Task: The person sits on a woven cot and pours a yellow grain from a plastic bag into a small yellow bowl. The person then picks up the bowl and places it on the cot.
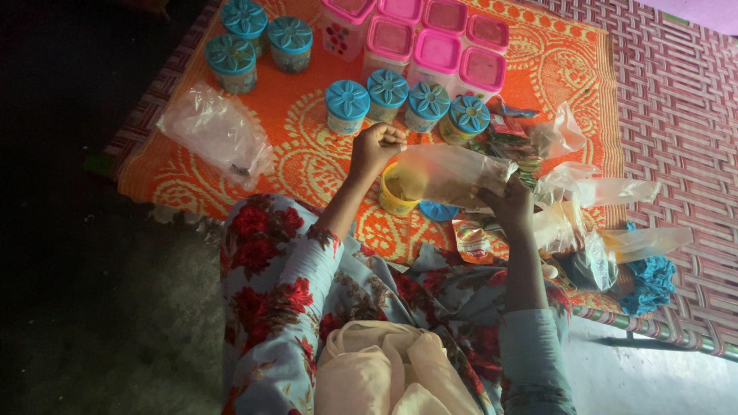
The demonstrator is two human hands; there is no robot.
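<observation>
On the orange patterned mat [192, 173], near its front edge, a small yellow jar [393, 201] stands open, with its blue lid [439, 210] lying just to its right. Left hand [374, 146]: closed in a fist on the left end of a clear plastic bag [453, 175], directly above the jar. Right hand [510, 201]: fingers wrapped around the bag's right end, so that the bag lies roughly level between the two hands with its brownish contents gathered toward the jar. Beyond the hands, a row of four blue-lidded jars [407, 104] stands across the mat; farther back sit a cluster of pink-lidded square containers [438, 46] and, at far left, three more blue-lidded jars [257, 34]. A crumpled clear bag [219, 134] lies at left, well apart from the hands. Loose plastic bags [607, 223] and small printed sachets [471, 238] are piled at right, beside a teal crocheted item [653, 280].
</observation>
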